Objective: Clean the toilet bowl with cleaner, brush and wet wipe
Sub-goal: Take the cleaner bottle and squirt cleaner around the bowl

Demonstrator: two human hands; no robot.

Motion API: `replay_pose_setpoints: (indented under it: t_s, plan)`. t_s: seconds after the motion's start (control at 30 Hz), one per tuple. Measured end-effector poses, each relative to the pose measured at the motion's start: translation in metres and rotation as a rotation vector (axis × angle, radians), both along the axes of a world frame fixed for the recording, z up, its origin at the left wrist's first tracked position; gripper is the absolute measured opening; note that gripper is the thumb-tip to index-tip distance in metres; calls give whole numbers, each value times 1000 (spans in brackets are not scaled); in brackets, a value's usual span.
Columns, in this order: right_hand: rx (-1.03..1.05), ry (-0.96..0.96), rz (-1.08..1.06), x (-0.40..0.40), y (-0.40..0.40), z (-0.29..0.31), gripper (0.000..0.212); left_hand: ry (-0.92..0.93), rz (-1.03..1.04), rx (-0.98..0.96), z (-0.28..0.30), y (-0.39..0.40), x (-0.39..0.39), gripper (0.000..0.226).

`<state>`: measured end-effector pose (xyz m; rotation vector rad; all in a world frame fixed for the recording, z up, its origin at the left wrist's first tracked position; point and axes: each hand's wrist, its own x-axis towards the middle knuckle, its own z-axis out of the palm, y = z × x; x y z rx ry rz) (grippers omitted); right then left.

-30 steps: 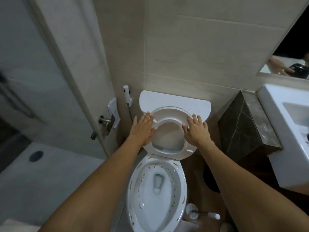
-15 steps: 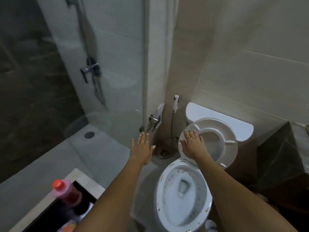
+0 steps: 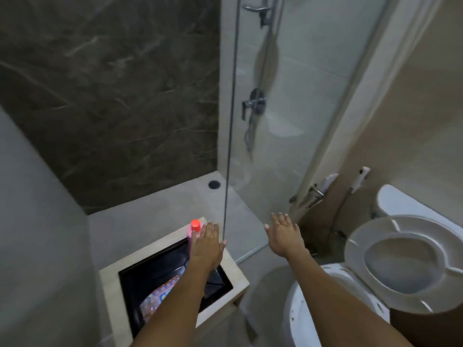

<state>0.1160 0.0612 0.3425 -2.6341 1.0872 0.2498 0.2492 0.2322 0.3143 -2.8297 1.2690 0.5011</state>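
Note:
The white toilet bowl (image 3: 298, 311) shows at the lower right with its seat (image 3: 411, 261) raised against the tank (image 3: 406, 201). A pink cleaner bottle with a red cap (image 3: 195, 227) stands in a beige box (image 3: 172, 244) on the floor at centre left. My left hand (image 3: 206, 246) hovers over the box with straight fingers, just right of the bottle's cap and partly covering the bottle. My right hand (image 3: 284, 236) is spread in the air between the box and the toilet, holding nothing.
A colourful packet (image 3: 160, 294) lies in the box's black lining. A glass shower screen (image 3: 288, 108) stands behind, its edge just past my left hand. A bidet sprayer (image 3: 360, 179) hangs on the wall left of the tank. Dark marble wall at the far left.
My view swung left from the toilet toward the box. My right hand came off the raised seat and both hands moved left, the left one now over the bottle.

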Motion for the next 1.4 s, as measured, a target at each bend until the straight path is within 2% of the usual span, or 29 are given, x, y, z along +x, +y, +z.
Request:
replay_pose_setpoints:
  t_s: [0.3,0.57,0.73,0.9,1.23,1.33,1.4]
  plan:
    - [47,93,251,77,45,-45,57,61,271,69,-26,72,51,62]
    - [73,168,413,116,34,-94,60,93,385,97,-57,63,71,62]
    - [99,195,480,128,25,-141,61,93,344,97,-90,45,87,63]
    - [162,234,453,140,13,-197,63,56,298,134,-131,34,119,64]
    - [285,-7,397,188,21,-279,74,-1,41,-172,-168,-2,161,71]
    - [388,-98,307,201,34,-292,86,-7,-55,-183,-176,-5,167,67]
    - [449,-229,188,210,42,-300,94,15,-75,-195,-177,-4,174,62]
